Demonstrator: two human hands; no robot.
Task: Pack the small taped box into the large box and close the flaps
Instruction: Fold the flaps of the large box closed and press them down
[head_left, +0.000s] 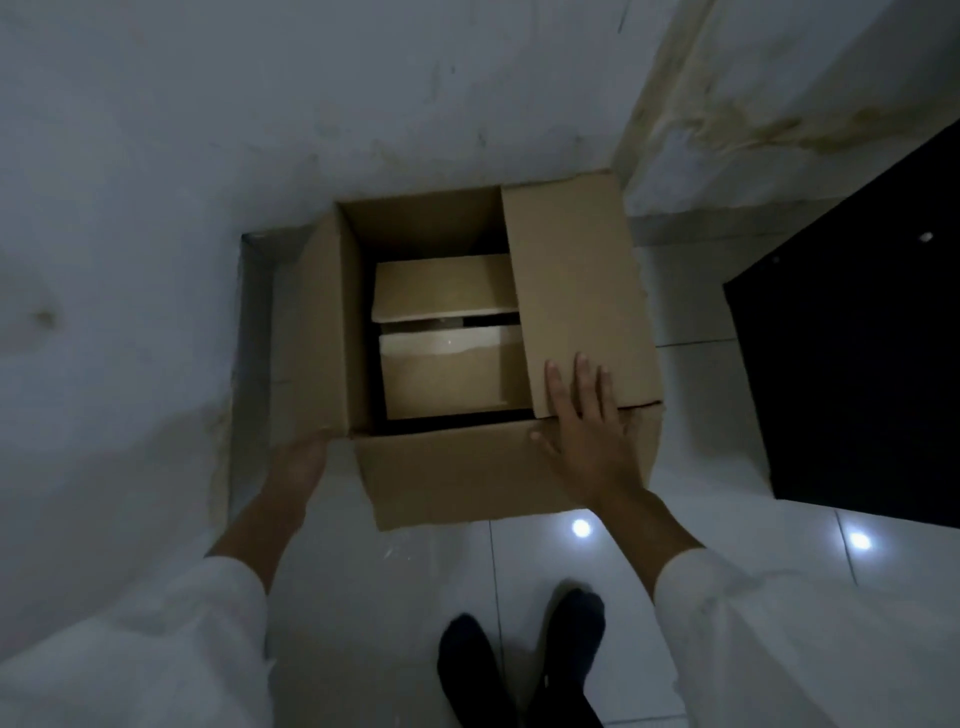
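A large brown cardboard box (457, 478) stands on the floor against the wall, its top open. Inside it lies a smaller cardboard box (447, 384), with a loose cardboard flap or panel (441, 286) behind it. The large box's right flap (576, 291) is folded partly over the opening. My right hand (584, 421) lies flat with spread fingers on that flap's near corner. My left hand (301, 457) touches the near end of the upright left flap (317, 332); its fingers are hidden behind the cardboard. The near flap hangs outward toward me.
A pale wall runs behind and to the left of the box. A black cabinet or panel (857, 332) stands at the right. White glossy floor tiles (691, 519) reflect ceiling lights. My two dark-socked feet (519, 665) are just in front of the box.
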